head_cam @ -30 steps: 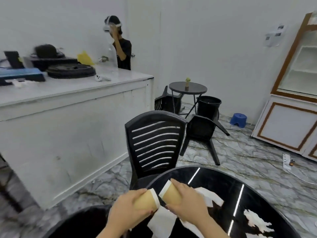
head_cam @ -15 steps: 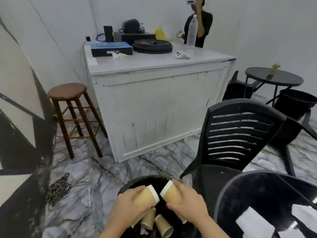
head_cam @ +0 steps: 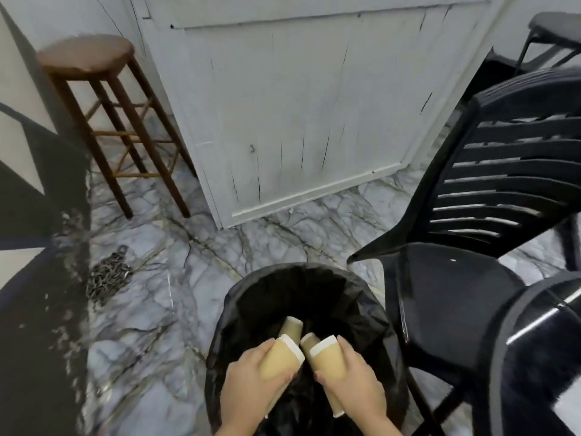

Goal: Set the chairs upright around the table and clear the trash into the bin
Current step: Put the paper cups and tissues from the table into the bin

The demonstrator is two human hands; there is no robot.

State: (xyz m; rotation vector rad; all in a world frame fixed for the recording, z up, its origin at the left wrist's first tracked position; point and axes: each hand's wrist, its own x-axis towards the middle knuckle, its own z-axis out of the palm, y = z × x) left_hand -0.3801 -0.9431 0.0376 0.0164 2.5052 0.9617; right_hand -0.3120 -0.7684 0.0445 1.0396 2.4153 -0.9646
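A black bin (head_cam: 239, 297) lined with a black bag stands on the marble floor right below me. My left hand (head_cam: 248, 385) grips a tan paper cup (head_cam: 279, 361) with a white rim over the bin's opening. My right hand (head_cam: 355, 388) grips a second tan paper cup (head_cam: 328, 360) beside it, rims nearly touching. Two more tan cups (head_cam: 290, 330) lie inside the bin under them. A black slatted plastic chair (head_cam: 471, 221) stands upright to the right of the bin. The glossy black round table (head_cam: 540, 344) shows at the lower right edge.
A white wooden counter (head_cam: 298, 105) rises straight ahead. A brown wooden stool (head_cam: 103, 99) stands at the left beside it. A heap of metal chain (head_cam: 107, 278) lies on the floor near the left wall. Another black table (head_cam: 556, 29) shows at top right.
My view has tilted down and closer to the bin. Both hands have carried their cups from over the table to above the bin's opening, still holding them.
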